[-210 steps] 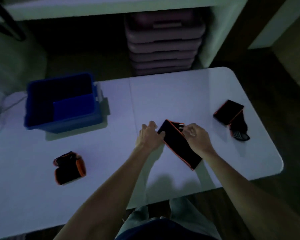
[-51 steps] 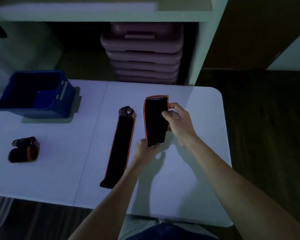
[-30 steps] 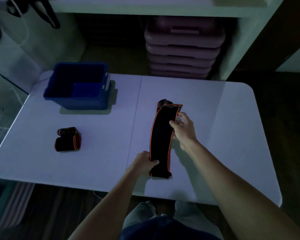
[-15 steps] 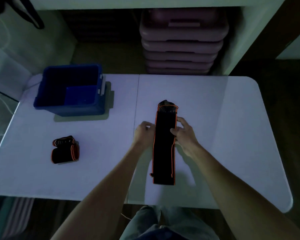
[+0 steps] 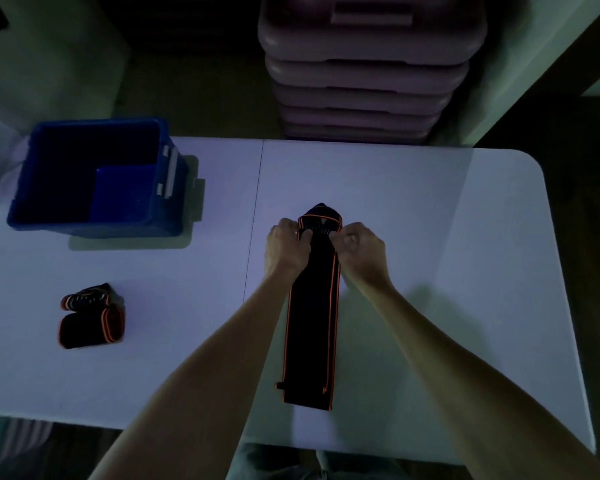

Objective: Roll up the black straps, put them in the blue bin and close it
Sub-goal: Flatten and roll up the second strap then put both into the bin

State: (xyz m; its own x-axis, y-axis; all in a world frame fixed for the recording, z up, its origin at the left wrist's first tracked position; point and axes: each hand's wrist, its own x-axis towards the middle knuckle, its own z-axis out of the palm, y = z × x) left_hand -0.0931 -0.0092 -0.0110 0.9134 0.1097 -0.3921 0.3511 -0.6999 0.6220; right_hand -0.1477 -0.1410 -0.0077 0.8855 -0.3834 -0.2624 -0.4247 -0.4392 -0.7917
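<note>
Two long black straps point(image 5: 310, 327) with orange edging lie stacked flat on the white table point(image 5: 430, 237), running away from me. My left hand point(image 5: 286, 249) and my right hand point(image 5: 359, 252) both pinch the far end, where the fabric curls over. A rolled black strap point(image 5: 90, 318) sits at the left of the table. The blue bin point(image 5: 84, 174) stands open at the far left, with its lid lying inside.
A stack of purple plastic cases point(image 5: 364, 67) stands behind the table's far edge. White furniture panels rise at the back left and right. The table's near edge is close to my body.
Both hands have slid up from the middle of the stacked straps to the far end and now grip it. Earlier, one strap was laid on top of the other.
</note>
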